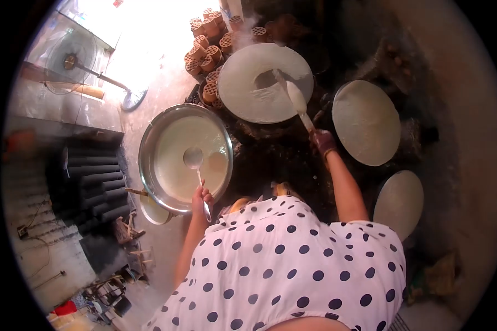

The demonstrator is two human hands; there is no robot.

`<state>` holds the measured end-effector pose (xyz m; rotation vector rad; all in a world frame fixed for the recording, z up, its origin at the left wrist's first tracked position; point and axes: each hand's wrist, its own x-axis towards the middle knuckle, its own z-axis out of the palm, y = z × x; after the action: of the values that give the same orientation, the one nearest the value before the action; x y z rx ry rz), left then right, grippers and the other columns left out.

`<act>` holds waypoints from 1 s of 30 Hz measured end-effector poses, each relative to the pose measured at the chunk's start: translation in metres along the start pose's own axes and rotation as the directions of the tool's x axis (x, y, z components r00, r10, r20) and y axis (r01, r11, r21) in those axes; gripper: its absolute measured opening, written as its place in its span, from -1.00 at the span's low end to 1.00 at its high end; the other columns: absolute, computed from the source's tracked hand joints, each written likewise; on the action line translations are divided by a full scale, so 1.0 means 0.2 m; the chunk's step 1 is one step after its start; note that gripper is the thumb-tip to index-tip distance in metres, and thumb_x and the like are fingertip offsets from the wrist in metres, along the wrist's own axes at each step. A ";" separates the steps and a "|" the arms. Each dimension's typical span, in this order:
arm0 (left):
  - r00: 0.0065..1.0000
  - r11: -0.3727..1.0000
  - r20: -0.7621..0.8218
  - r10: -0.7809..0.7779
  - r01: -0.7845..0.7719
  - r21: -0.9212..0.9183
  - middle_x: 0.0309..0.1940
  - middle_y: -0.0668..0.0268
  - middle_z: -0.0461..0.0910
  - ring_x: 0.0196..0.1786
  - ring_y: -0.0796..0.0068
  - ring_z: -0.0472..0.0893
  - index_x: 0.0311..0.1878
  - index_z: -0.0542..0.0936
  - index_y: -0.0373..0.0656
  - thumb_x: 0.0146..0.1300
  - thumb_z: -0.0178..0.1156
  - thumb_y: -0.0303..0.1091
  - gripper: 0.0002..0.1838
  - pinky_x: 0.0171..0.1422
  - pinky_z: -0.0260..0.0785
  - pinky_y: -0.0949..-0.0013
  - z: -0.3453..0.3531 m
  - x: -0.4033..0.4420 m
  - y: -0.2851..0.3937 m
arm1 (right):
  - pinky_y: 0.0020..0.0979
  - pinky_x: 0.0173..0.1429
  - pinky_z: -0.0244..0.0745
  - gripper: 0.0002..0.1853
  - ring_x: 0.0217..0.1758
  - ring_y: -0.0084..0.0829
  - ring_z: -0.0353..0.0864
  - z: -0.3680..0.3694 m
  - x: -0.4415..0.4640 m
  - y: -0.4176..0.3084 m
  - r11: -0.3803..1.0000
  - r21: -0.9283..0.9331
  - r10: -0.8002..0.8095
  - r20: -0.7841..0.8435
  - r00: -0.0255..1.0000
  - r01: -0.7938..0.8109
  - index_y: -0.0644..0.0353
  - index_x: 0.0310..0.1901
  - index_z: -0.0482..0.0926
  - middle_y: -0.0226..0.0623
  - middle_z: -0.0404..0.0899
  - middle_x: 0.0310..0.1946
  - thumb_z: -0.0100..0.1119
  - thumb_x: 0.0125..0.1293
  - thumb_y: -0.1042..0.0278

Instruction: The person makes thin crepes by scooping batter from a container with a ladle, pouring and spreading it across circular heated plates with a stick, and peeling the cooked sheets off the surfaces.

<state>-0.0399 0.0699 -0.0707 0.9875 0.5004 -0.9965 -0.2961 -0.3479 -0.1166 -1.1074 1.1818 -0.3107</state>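
Note:
My left hand (202,198) is closed around the handle of a metal ladle (193,158), whose round bowl is over the pale, milky liquid (174,149) in a wide metal basin (144,149). Whether the ladle's bowl touches the liquid I cannot tell. In a dark reddish glove, my right hand (322,141) grips a long flat paddle (296,98) with white coating on it. The paddle's far end reaches over a large round white surface (248,102), beside a darker grey patch (266,80) in it.
On the right are two more round pale discs (366,122) (401,201). Perforated clay-coloured cylinders (207,55) are piled behind the basin. At left stand a fan (72,62) and stacked dark cylinders (102,185). A round pale-topped vessel (153,211) sits under the basin's edge. Steam drifts at the top.

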 end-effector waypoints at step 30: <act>0.980 0.883 0.123 0.155 -0.193 0.429 -0.64 0.42 0.27 -0.73 0.64 0.23 0.33 0.24 -0.14 0.40 -0.16 -0.34 -0.56 -0.69 0.13 0.56 0.30 -0.20 0.13 | -0.09 0.07 0.44 -0.58 -0.01 -0.01 0.58 0.53 0.22 -0.12 0.723 -0.520 -0.525 0.015 0.851 0.456 0.14 0.04 0.55 0.00 0.62 -0.16 0.01 0.27 0.07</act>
<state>-0.0403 0.0407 0.0007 1.3614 0.1063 -1.0035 -0.1808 -0.3355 -0.1278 -1.9088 1.0936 -0.5073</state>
